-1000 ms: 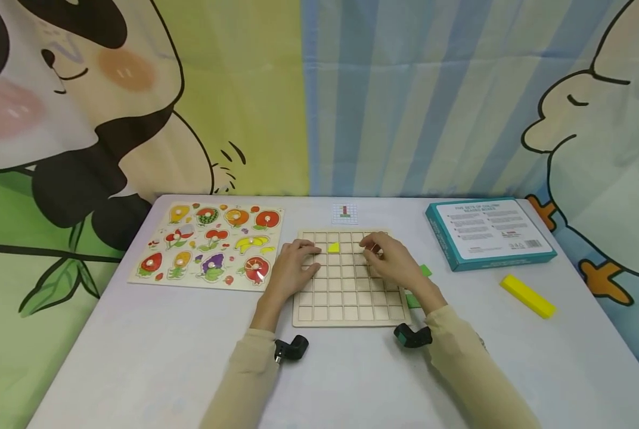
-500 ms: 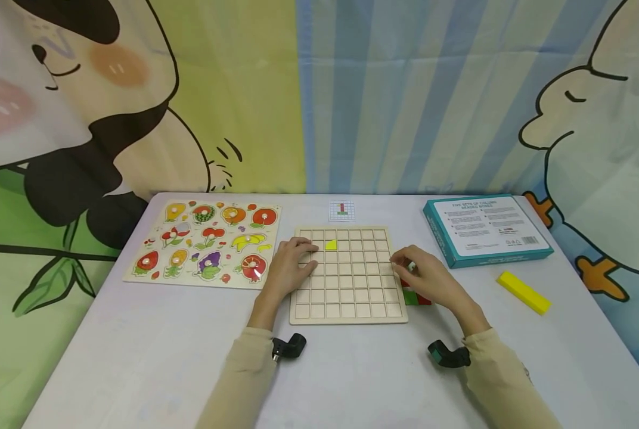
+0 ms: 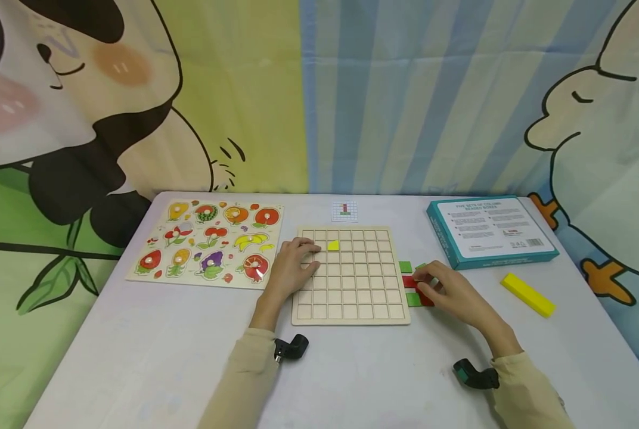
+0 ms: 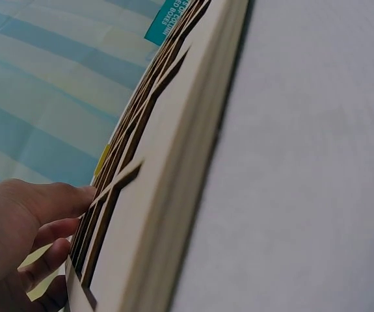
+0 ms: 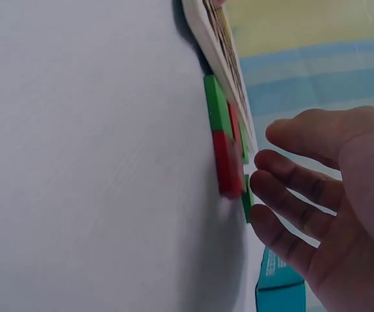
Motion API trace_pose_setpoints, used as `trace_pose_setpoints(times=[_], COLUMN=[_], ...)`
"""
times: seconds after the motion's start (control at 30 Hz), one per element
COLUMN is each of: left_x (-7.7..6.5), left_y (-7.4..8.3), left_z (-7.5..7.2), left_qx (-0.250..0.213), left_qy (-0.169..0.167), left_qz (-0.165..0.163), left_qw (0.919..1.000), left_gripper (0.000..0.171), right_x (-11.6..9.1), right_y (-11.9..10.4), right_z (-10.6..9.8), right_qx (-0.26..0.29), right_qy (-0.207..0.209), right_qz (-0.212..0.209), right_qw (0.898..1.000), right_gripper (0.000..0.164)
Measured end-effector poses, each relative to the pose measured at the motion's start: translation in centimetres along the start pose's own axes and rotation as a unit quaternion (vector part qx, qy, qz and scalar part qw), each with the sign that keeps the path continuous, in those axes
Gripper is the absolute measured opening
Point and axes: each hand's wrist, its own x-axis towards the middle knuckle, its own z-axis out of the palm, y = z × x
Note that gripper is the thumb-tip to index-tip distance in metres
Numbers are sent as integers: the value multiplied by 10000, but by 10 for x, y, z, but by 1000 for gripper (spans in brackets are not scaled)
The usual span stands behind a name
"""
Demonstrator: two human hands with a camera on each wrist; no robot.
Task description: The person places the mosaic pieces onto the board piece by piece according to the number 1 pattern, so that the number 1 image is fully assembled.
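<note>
- resting at the left edge of the wooden board (image 3: 350, 322): left hand (image 3: 289, 268), fingers loosely bent, gripping nothing.
- yellow tile (image 3: 333, 245) sits in the board's upper left part, unmoved.
- right hand (image 3: 450, 292) has left the board for green tiles (image 3: 405, 267) and red tiles (image 3: 408, 282) beside it; fingers parted, nothing visibly held. work seems between placements.

Even light fills the head view; both wrist views look dimmer, a soft shadow greying the smooth white tabletop (image 5: 95, 169), the red flat-sided block (image 5: 227, 166) slightly blurred
</note>
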Motion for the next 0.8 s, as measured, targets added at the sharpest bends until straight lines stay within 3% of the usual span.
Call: trace_pose_setpoints(times=[0.47,0.8], left_x=[0,-2], left_y=[3,3], left_z=[-1,0], left_qx=[57,34], left_qy=[34,53], left_qz=[-5,0], left_qw=[10000,10000], left_gripper=[30,30], right_x=[-27,-31], right_y=[10,13], right_z=[-1,2], right_qx=[-260,-438], right_qy=[-61,-97], right_qz=[-107,-185], right_qw=[9996,9988], right_gripper=[24,28])
